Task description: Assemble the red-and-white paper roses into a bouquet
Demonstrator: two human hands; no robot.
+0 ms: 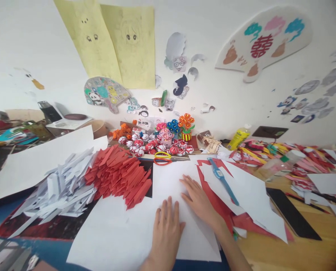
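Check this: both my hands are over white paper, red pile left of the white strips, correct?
No: the head view shows the red pile right of the white strips. Your left hand and right hand are over white paper.

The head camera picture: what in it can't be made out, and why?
All in the head view:
Paper directly under the left hand and right hand: hidden by them.
Blue watch: its display is too small to read.
Yellow bottle: label too blurred to read.
Red sheet: partly covered by white sheets.
Right forearm: cut off by the bottom edge.
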